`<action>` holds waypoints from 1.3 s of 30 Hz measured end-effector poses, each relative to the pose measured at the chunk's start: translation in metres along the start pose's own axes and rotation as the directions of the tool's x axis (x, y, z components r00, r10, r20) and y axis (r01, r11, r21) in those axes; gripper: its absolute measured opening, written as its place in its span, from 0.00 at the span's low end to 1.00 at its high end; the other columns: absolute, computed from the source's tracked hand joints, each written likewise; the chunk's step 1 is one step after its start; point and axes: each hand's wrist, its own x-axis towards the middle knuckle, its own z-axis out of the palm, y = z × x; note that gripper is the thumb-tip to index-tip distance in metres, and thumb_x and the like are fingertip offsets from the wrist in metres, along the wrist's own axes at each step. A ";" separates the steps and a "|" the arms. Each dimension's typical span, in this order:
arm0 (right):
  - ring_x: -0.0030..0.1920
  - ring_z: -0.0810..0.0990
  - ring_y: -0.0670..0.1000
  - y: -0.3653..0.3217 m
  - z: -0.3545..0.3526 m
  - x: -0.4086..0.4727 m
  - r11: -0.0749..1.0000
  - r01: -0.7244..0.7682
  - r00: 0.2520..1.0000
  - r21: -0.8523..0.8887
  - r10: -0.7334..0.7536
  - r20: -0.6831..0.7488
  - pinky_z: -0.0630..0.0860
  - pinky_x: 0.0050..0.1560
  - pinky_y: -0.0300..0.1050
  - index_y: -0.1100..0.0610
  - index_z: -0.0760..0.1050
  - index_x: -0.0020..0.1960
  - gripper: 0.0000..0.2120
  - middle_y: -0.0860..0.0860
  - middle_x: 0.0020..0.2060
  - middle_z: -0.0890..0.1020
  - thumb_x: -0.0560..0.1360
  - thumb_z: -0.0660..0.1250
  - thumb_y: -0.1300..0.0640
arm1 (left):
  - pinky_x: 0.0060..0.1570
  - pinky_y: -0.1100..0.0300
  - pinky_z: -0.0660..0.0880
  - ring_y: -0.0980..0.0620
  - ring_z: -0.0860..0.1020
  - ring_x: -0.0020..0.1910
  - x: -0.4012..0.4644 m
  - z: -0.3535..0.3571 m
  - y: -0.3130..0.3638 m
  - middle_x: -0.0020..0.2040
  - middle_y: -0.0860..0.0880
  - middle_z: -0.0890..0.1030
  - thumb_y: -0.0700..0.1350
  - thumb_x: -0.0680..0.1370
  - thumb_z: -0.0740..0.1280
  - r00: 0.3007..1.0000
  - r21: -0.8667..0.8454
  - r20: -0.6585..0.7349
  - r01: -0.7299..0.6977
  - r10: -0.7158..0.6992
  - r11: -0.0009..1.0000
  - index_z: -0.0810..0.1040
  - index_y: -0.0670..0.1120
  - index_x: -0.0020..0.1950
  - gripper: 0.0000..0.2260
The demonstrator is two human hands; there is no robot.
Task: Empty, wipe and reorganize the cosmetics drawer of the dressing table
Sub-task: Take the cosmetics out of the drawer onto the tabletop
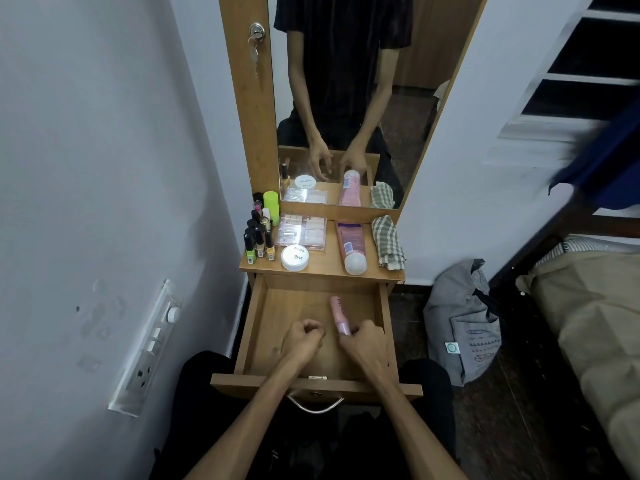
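The wooden drawer (258, 313) of the dressing table is pulled out below me. Inside it lies a small pink tube (337, 311), and my right hand (365, 342) pinches its near end. My left hand (301, 339) hovers over the drawer floor with fingers curled and nothing visible in them. On the tabletop stand several nail polish bottles (258, 242), a green bottle (271, 206), a clear palette box (303, 232), a white round jar (294, 258), a large pink tube (349, 245) and a checked cloth (388, 242).
A mirror (346, 98) rises behind the tabletop and reflects my arms. A wall with a switch panel (145, 344) is on the left. A grey bag (460, 323) sits on the floor to the right, beside a bed (588, 323).
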 end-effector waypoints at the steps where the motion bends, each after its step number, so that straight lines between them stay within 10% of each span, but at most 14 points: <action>1: 0.34 0.78 0.47 0.003 -0.001 -0.003 0.999 0.003 1.000 0.048 -0.004 0.013 0.69 0.30 0.38 0.58 0.82 0.43 0.20 0.51 0.37 0.84 0.78 0.67 0.41 | 0.44 0.53 0.79 0.50 0.82 0.38 -0.001 -0.001 0.000 0.38 0.49 0.85 0.47 0.74 0.68 1.000 -0.010 -0.003 -0.008 0.008 1.000 0.83 0.50 0.44 0.04; 10: 0.33 0.85 0.50 0.002 -0.015 -0.023 0.925 0.057 0.988 0.375 -0.106 0.112 0.85 0.43 0.59 0.52 0.83 0.42 0.19 0.49 0.33 0.86 0.64 0.68 0.37 | 0.36 0.61 0.77 0.51 0.82 0.39 -0.030 -0.001 0.027 0.43 0.43 0.86 0.41 0.80 0.66 0.997 -0.196 -0.002 -0.073 0.074 0.978 0.81 0.41 0.50 0.05; 19: 0.37 0.86 0.49 -0.034 -0.038 -0.022 0.807 0.195 0.979 0.558 -0.198 -0.055 0.85 0.47 0.59 0.52 0.83 0.49 0.16 0.48 0.36 0.87 0.72 0.71 0.40 | 0.37 0.64 0.79 0.51 0.83 0.42 -0.041 -0.006 0.079 0.47 0.44 0.84 0.39 0.77 0.72 0.952 -0.255 -0.113 -0.305 0.285 0.918 0.82 0.42 0.52 0.05; 32: 0.39 0.87 0.46 -0.071 -0.009 0.024 0.666 0.059 0.988 0.743 0.067 -0.138 0.86 0.48 0.52 0.52 0.81 0.51 0.14 0.48 0.38 0.87 0.72 0.77 0.45 | 0.35 0.65 0.78 0.53 0.84 0.41 -0.001 -0.007 0.106 0.49 0.43 0.85 0.39 0.79 0.67 0.975 -0.316 -0.125 -0.214 0.183 0.924 0.82 0.39 0.54 0.07; 39: 0.40 0.87 0.44 -0.072 0.002 0.026 0.602 0.056 0.981 0.797 0.117 -0.158 0.84 0.45 0.42 0.53 0.80 0.54 0.11 0.46 0.42 0.86 0.74 0.76 0.59 | 0.50 0.49 0.81 0.45 0.84 0.46 0.005 -0.004 0.099 0.42 0.44 0.85 0.41 0.79 0.64 0.975 -0.312 -0.098 -0.220 0.199 0.924 0.83 0.41 0.46 0.09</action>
